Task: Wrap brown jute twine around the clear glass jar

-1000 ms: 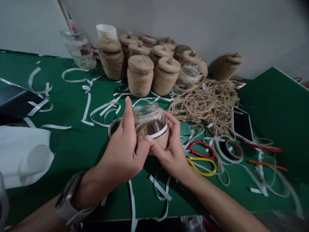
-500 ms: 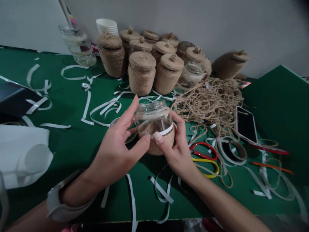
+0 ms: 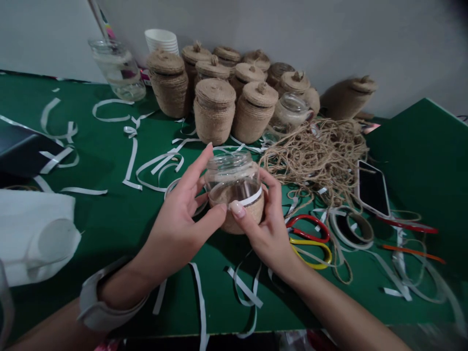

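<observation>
Between my two hands stands a clear glass jar, its lower part wrapped in jute twine and a white tape strip running around the glass just above the wrap. My left hand curves round the jar's left side, thumb at the front. On the right side my right hand grips the jar, with its thumb pressed on the front by the tape's end and its fingers behind. Both thumb tips nearly meet. The jar's mouth is open, without a lid.
Several twine-wrapped lidded jars stand along the wall. A tangled twine heap, a phone, a tape roll and scissors with red and yellow handles lie to the right. Backing strips litter the green table.
My left forearm has shifted slightly to the right. My right thumb has slid a little left along the tape. The jar stays almost where it was.
</observation>
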`<action>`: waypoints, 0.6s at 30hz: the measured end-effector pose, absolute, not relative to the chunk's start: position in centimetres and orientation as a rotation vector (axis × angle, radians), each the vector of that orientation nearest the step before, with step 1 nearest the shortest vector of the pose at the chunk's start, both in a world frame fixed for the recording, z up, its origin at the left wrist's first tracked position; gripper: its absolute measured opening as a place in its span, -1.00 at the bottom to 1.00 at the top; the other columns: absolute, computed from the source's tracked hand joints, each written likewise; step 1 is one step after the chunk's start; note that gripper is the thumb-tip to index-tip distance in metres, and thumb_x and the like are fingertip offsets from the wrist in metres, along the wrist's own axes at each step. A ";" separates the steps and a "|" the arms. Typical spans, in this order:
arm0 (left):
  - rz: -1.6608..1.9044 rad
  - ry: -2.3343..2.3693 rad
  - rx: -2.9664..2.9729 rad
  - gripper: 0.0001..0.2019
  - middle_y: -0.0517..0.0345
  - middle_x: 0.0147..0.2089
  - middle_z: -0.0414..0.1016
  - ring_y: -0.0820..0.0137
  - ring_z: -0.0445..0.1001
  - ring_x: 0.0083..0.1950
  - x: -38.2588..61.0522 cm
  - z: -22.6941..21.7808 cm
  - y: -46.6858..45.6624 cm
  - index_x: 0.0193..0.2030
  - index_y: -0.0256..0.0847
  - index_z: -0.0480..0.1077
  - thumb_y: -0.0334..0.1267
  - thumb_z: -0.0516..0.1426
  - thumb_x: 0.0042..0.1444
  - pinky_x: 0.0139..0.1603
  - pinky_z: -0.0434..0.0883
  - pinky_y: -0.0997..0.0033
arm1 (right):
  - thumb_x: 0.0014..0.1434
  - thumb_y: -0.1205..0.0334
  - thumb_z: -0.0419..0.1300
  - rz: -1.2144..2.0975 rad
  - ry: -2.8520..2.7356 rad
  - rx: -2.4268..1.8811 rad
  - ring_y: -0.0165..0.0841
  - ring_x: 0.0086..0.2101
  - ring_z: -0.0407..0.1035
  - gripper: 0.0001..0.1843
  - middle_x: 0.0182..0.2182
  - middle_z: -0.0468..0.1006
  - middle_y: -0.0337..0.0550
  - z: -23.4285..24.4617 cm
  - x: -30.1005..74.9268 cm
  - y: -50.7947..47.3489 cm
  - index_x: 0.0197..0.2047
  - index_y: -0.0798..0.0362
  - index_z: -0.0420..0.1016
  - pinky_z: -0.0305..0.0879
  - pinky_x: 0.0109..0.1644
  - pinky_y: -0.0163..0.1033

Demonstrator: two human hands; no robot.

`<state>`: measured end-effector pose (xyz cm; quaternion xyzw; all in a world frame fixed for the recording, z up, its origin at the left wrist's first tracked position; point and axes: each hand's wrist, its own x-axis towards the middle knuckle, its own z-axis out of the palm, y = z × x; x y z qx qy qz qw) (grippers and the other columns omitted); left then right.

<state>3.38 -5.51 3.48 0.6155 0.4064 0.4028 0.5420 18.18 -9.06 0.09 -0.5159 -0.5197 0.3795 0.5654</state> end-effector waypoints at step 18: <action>1.022 0.863 1.476 -0.27 0.15 0.41 0.23 0.00 0.19 0.42 3.2 3.0 -5.2 0.42 0.07 0.11 -0.35 0.22 0.13 0.36 0.32 -0.06 | 0.13 0.02 0.32 0.869 -1.199 -1.193 -0.26 0.10 0.37 -0.28 0.14 0.38 -0.05 -0.1 18.3 -9.1 0.24 -0.08 0.06 0.37 0.23 -0.02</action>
